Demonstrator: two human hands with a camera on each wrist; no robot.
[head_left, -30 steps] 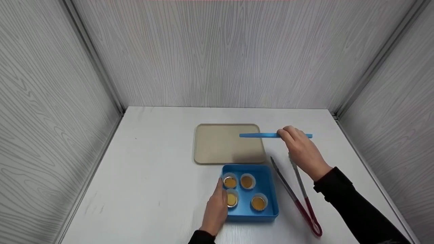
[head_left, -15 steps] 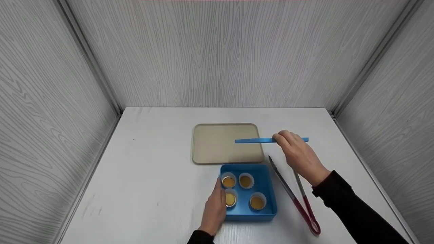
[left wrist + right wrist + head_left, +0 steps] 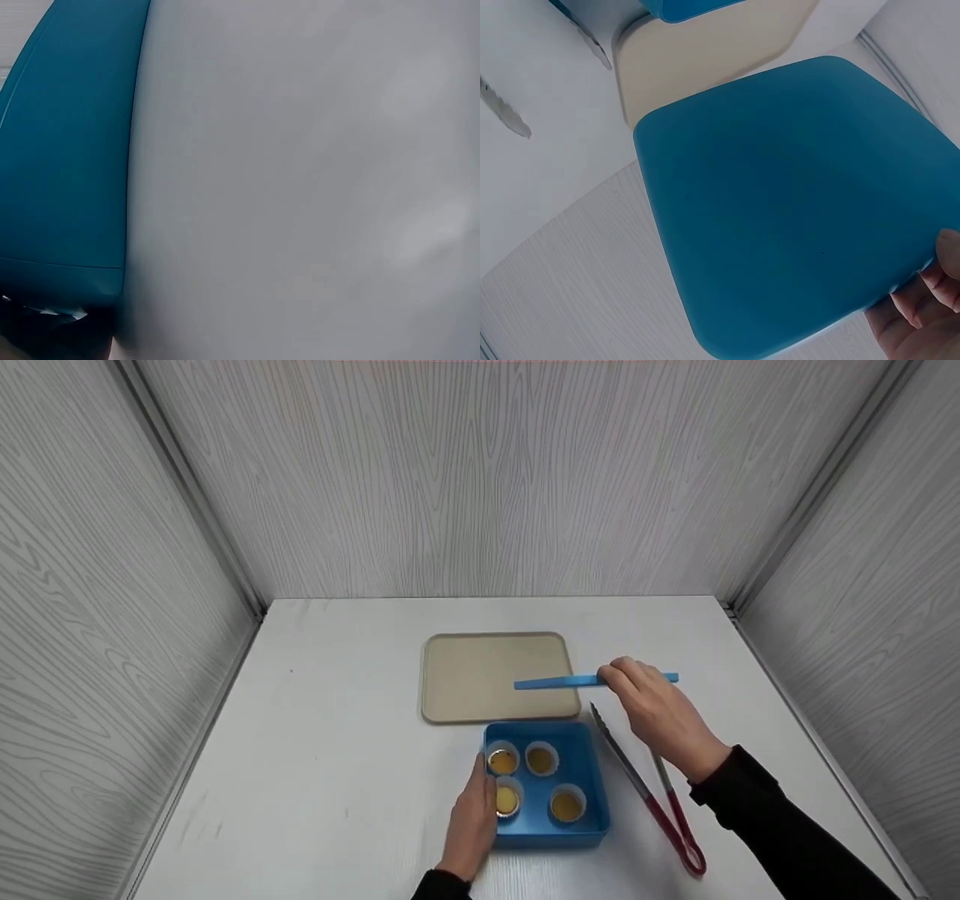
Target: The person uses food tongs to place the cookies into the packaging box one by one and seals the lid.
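Pinched at its far edge by my right hand (image 3: 660, 716), a flat blue lid (image 3: 559, 682) with rounded corners is held up over the right part of a beige tray. In the head view it appears nearly edge-on; the right wrist view shows its broad face. My left hand (image 3: 471, 825) lies along the left wall of a blue box (image 3: 551, 841), fingers straight against it. The box is uncovered, and several small white cups with yellow contents, one of them this cup (image 3: 568, 804), stand inside. The left wrist view shows the box wall (image 3: 67, 150) beside the white table.
Behind the box lies the beige tray (image 3: 480, 667). Metal tongs with red handles (image 3: 667, 823) are spread on the table right of the box, partly under my right hand. Grey wood-grain panels (image 3: 450, 480) enclose the white table (image 3: 337, 735) on three sides.
My right hand has brought the lid nearer to me and lower in the head view, closer to the box, its left end tilting down slightly. My left hand stays at the box.
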